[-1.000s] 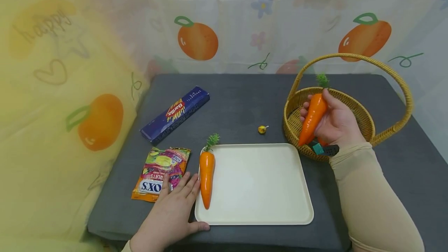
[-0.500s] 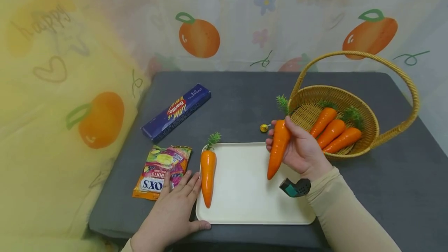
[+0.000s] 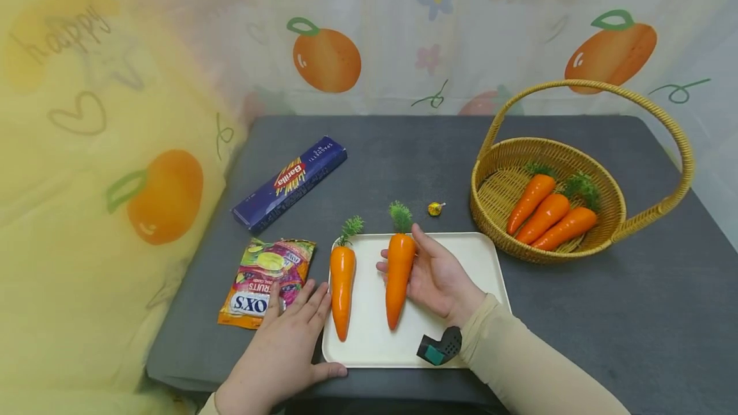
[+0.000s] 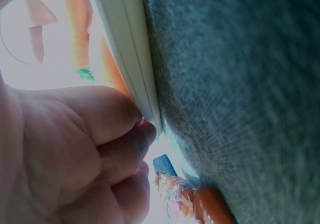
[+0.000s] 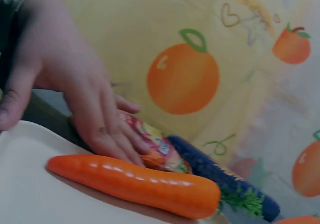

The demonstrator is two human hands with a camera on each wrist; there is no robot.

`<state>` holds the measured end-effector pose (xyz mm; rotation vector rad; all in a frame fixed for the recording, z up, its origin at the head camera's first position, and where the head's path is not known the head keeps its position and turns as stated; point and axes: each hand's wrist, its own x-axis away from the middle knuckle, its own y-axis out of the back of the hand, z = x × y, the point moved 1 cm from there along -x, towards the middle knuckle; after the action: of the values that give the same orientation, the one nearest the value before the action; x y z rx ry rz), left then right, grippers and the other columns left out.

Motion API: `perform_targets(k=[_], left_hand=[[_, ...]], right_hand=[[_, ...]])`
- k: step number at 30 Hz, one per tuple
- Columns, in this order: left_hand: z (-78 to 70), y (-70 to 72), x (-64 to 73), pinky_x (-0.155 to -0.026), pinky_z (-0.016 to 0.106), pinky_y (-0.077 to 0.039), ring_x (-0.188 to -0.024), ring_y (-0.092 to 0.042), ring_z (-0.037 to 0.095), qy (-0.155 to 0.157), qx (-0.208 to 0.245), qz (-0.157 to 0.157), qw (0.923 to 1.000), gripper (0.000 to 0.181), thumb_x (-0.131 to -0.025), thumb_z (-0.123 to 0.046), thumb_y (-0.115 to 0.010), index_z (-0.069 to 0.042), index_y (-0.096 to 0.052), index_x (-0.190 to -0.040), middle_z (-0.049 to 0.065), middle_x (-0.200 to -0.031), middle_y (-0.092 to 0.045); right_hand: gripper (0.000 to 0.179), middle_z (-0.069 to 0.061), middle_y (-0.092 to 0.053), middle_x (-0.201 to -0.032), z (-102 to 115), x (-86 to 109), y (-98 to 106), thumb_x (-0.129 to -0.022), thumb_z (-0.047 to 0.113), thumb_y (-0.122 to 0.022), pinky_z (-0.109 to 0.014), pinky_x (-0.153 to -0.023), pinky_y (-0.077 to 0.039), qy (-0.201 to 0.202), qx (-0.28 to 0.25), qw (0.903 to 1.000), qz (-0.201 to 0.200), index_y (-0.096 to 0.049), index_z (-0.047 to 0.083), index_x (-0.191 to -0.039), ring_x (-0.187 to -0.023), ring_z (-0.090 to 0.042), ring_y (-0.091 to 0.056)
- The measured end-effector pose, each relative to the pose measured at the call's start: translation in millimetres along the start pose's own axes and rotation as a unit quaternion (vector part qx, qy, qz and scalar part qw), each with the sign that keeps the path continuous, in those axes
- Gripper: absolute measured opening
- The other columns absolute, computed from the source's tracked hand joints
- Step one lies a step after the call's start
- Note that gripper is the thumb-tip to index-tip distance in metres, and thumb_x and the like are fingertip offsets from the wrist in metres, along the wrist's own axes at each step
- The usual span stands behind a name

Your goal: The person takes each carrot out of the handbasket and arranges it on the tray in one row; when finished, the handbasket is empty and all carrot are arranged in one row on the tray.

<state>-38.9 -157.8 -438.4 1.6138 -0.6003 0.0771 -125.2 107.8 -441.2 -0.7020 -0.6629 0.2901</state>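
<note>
My right hand [image 3: 441,277] holds a carrot [image 3: 399,282] with a green top over the middle of a cream tray [image 3: 450,354]; its fingertips show past the carrot's left side. A second carrot [image 3: 343,293] lies along the tray's left side, seen close up in the right wrist view as an orange carrot [image 5: 135,184]. My left hand [image 3: 282,344] rests with extended fingers at the tray's left edge, its thumb by the near corner. In the left wrist view, the fingers of that hand [image 4: 75,144] lie against the tray's rim [image 4: 127,49].
A wicker basket [image 3: 619,235] with a tall handle and three carrots [image 3: 544,218] stands at the right. Left of the tray lie a candy bag [image 3: 268,280] and a blue Barilla spaghetti box [image 3: 291,184]. A small yellow-wrapped lollipop [image 3: 435,209] is behind the tray.
My right hand has carried the carrot leftward from above the basket to over the tray, uncovering the carrots in the basket. My left hand has stayed at the tray's edge.
</note>
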Motion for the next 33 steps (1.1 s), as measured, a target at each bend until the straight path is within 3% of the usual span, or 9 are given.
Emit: perform_targets(k=[6, 10, 13, 16, 18, 21, 26, 33], left_hand=[[-0.1, 0.1, -0.6, -0.130, 0.077, 0.013, -0.171, -0.024, 0.033, 0.002, 0.006, 0.006, 1.0000, 0.128, -0.075, -0.095, -0.072, -0.015, -0.043, -0.171, 0.004, -0.182, -0.033], [0.3, -0.3, -0.1, -0.131, 0.077, 0.012, -0.171, -0.024, 0.034, 0.000, 0.006, 0.002, 1.0000, 0.128, -0.075, -0.094, -0.072, -0.015, -0.043, -0.171, 0.004, -0.182, -0.033], [0.4, -0.4, 0.1, -0.131, 0.077, 0.011, -0.170, -0.026, 0.034, -0.001, 0.003, -0.003, 1.0000, 0.127, -0.075, -0.094, -0.073, -0.015, -0.044, -0.171, 0.004, -0.181, -0.034], [0.6, -0.5, -0.1, -0.131, 0.077, 0.011, -0.170, -0.027, 0.034, -0.001, 0.001, -0.005, 1.0000, 0.127, -0.075, -0.093, -0.073, -0.014, -0.045, -0.170, 0.005, -0.180, -0.036], [0.8, -0.5, -0.2, -0.131, 0.077, 0.011, -0.170, -0.027, 0.035, -0.001, 0.003, -0.007, 1.0000, 0.126, -0.075, -0.092, -0.074, -0.014, -0.045, -0.170, 0.006, -0.180, -0.037], [1.1, 0.2, -0.7, -0.130, 0.077, 0.013, -0.170, -0.027, 0.035, -0.002, 0.005, -0.006, 1.0000, 0.126, -0.076, -0.091, -0.075, -0.014, -0.045, -0.170, 0.006, -0.180, -0.037], [1.4, 0.6, -1.5, -0.130, 0.076, 0.015, -0.170, -0.027, 0.035, -0.005, 0.003, -0.006, 1.0000, 0.126, -0.076, -0.092, -0.074, -0.014, -0.044, -0.170, 0.006, -0.180, -0.037], [1.0, 0.2, -1.5, -0.130, 0.077, 0.014, -0.170, -0.027, 0.035, -0.006, 0.000, -0.002, 1.0000, 0.127, -0.076, -0.094, -0.072, -0.013, -0.044, -0.171, 0.007, -0.180, -0.037]], right_hand=[[0.069, -0.020, -0.039, -0.169, -17, -1.0, -5, -0.118, 0.049, -0.044, -0.059, -0.135, -0.030, 0.010, 0.011, 0.9999, -0.008, -0.026, 0.007, -0.170, -0.155, -0.044, -0.043], [0.047, -0.010, -0.053, -0.150, -21, -0.7, -9, -0.119, 0.045, -0.045, -0.043, -0.120, -0.045, 0.018, 0.017, 0.9997, -0.001, -0.039, 0.015, -0.155, -0.133, -0.026, -0.054], [0.042, -0.010, -0.055, -0.147, -21, 0.7, -13, -0.119, 0.043, -0.045, -0.038, -0.112, -0.048, 0.022, 0.028, 0.9993, 0.006, -0.039, 0.017, -0.152, -0.124, -0.022, -0.055], [0.057, -0.020, -0.043, -0.165, -22, 3.8, -16, -0.119, 0.041, -0.043, -0.050, -0.124, -0.044, 0.024, 0.038, 0.9990, 0.008, -0.028, 0.013, -0.166, -0.144, -0.033, -0.052], [0.067, -0.026, -0.029, -0.176, -24, 5.5, -18, -0.119, 0.040, -0.044, -0.061, -0.132, -0.034, 0.025, 0.043, 0.9988, 0.004, -0.018, 0.010, -0.173, -0.158, -0.043, -0.040], [0.075, -0.030, -0.014, -0.181, -26, 6.8, -20, -0.119, 0.037, -0.045, -0.071, -0.134, -0.021, 0.029, 0.042, 0.9987, -0.007, -0.007, 0.010, -0.177, -0.166, -0.052, -0.023], [0.076, -0.031, -0.015, -0.181, -23, 7.9, -17, -0.118, 0.036, -0.045, -0.072, -0.134, -0.020, 0.025, 0.065, 0.9975, -0.009, -0.006, 0.008, -0.177, -0.166, -0.054, -0.023], [0.076, -0.031, -0.019, -0.181, -12, 17.0, -10, -0.117, 0.031, -0.045, -0.071, -0.134, -0.020, -0.001, 0.138, 0.9903, 0.012, -0.007, 0.005, -0.177, -0.165, -0.055, -0.025]])
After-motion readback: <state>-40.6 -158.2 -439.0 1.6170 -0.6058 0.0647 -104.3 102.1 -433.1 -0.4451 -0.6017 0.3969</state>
